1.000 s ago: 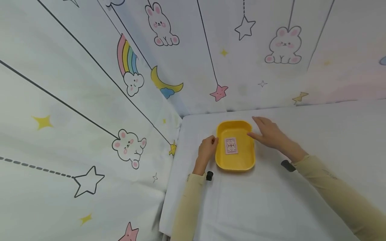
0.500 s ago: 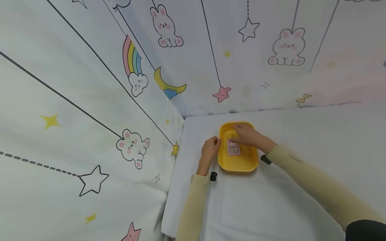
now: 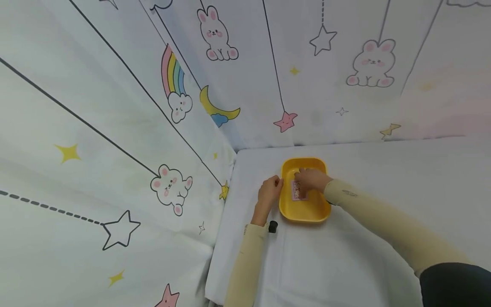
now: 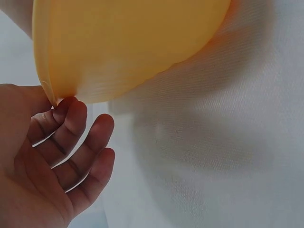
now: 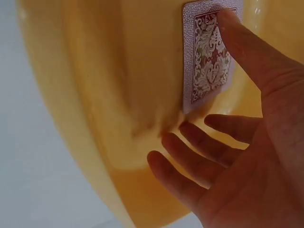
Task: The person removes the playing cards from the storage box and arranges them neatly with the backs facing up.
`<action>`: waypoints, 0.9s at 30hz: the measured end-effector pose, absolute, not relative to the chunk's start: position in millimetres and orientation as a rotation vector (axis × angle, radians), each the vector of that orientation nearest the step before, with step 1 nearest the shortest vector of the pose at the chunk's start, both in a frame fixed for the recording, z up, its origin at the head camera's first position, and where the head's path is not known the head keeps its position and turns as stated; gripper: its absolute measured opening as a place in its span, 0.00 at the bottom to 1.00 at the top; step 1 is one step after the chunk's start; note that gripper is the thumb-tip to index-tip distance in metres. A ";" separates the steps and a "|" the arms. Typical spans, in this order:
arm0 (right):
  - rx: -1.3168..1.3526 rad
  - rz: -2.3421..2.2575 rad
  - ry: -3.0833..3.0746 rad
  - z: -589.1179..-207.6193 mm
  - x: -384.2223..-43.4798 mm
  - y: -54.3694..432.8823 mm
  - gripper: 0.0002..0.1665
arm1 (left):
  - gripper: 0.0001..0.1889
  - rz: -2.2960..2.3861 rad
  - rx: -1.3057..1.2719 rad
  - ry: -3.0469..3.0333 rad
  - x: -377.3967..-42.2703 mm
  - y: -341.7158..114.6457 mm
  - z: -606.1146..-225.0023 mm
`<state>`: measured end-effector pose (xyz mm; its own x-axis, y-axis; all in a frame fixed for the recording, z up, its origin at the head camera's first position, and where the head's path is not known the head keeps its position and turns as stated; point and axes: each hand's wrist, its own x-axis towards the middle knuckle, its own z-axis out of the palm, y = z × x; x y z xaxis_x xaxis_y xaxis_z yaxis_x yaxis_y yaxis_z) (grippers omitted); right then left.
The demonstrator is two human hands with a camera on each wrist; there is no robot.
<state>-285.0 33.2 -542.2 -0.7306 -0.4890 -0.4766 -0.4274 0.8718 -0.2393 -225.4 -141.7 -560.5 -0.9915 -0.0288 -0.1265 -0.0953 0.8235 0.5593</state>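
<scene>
A yellow plastic tray (image 3: pixel 305 214) stands on the white-covered table, with a patterned playing card (image 3: pixel 296 194) lying face down on its floor. My left hand (image 3: pixel 268 192) pinches the tray's left rim between thumb and index finger; in the left wrist view the other fingers curl loosely below the tray wall (image 4: pixel 133 47). Over the tray reaches my right hand (image 3: pixel 313 181), partly covering the card. The right wrist view has its thumb over the face of the card (image 5: pixel 202 61), the other fingers spread past the card's edge. Whether the fingertips touch the card I cannot tell.
White cloth covers the table (image 3: pixel 330 260). Behind and to the left hang pale curtains (image 3: pixel 253 85) printed with bunnies, stars and a rainbow. A small black object (image 3: pixel 272 227) sits by the left wrist. A dark shape (image 3: pixel 454 283) fills the lower right corner.
My right hand has moved left from beside the tray's right rim to over the card inside it. The left hand stays at the left rim. The view has shifted slightly.
</scene>
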 end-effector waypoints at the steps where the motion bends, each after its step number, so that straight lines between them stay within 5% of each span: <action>1: -0.668 -0.143 2.502 -541.6 -284.2 32.7 0.48 | 0.16 0.903 -0.093 2.890 -225.1 -141.8 -560.5; 9: -0.736 -0.092 2.534 -531.2 -279.4 29.0 0.39 | 0.17 0.933 -0.034 2.902 -224.6 -143.6 -559.1; 23: -0.822 -0.087 2.637 -537.9 -278.6 30.3 0.49 | 0.17 0.903 -0.038 2.902 -228.1 -142.4 -558.5; 27: -0.837 -0.096 2.677 -540.6 -276.2 31.6 0.43 | 0.17 0.897 -0.044 2.894 -227.7 -143.4 -559.6</action>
<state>-276.2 31.6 -540.6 -0.7714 -0.5645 -0.2937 -0.5420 0.8247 -0.1615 -227.7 -143.4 -559.6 -0.9934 0.0052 -0.1147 -0.0606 0.8249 0.5620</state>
